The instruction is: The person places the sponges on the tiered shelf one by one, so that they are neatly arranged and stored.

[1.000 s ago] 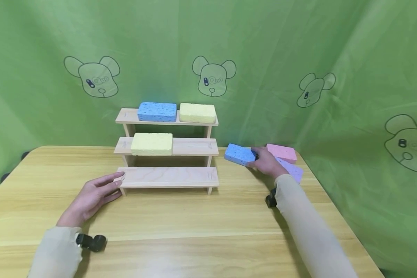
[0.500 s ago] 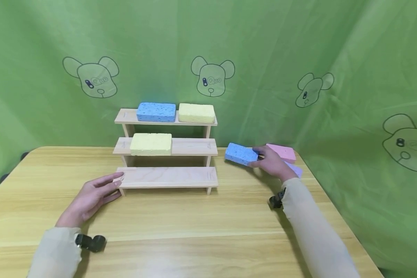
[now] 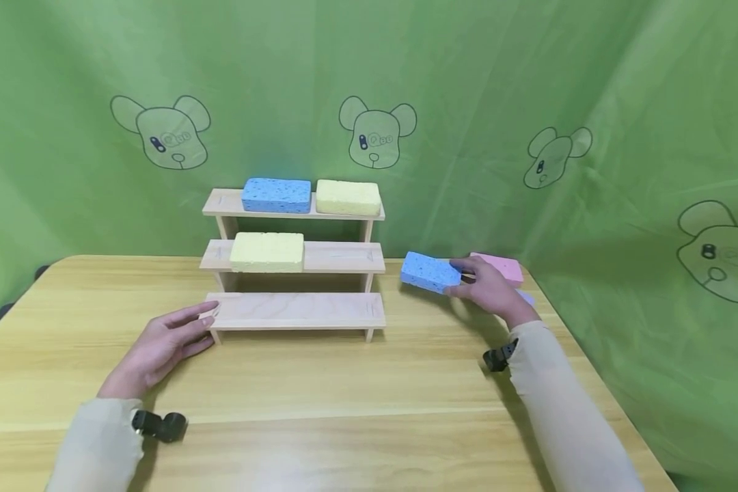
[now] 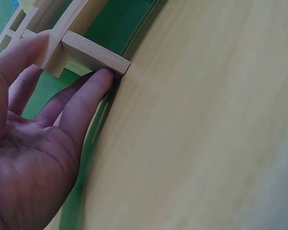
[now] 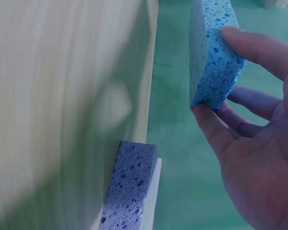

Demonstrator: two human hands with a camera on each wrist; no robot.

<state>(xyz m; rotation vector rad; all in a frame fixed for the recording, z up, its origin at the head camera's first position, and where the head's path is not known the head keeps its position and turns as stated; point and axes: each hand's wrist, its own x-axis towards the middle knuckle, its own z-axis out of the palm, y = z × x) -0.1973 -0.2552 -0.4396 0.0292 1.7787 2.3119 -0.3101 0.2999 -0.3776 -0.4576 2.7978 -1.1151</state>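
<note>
This looked like a makeshift filming booth: a green cloth (image 3: 455, 82), printed with 4 cartoon heads (image 3: 374, 149), hung behind a wood table (image 3: 320, 424) and along its right side, and 2 black wrist cameras (image 3: 173, 427) showed. The cloth hid the room beyond.

The left forearm (image 3: 98, 444) slanted forward and rightward to the left grip (image 3: 156, 352), whose digits stood apart in a pinch, while the right forearm (image 3: 568, 403), extended farther forward, slanted leftward to the right grip (image 3: 488, 290), its thumb set opposite the fingers.
</note>
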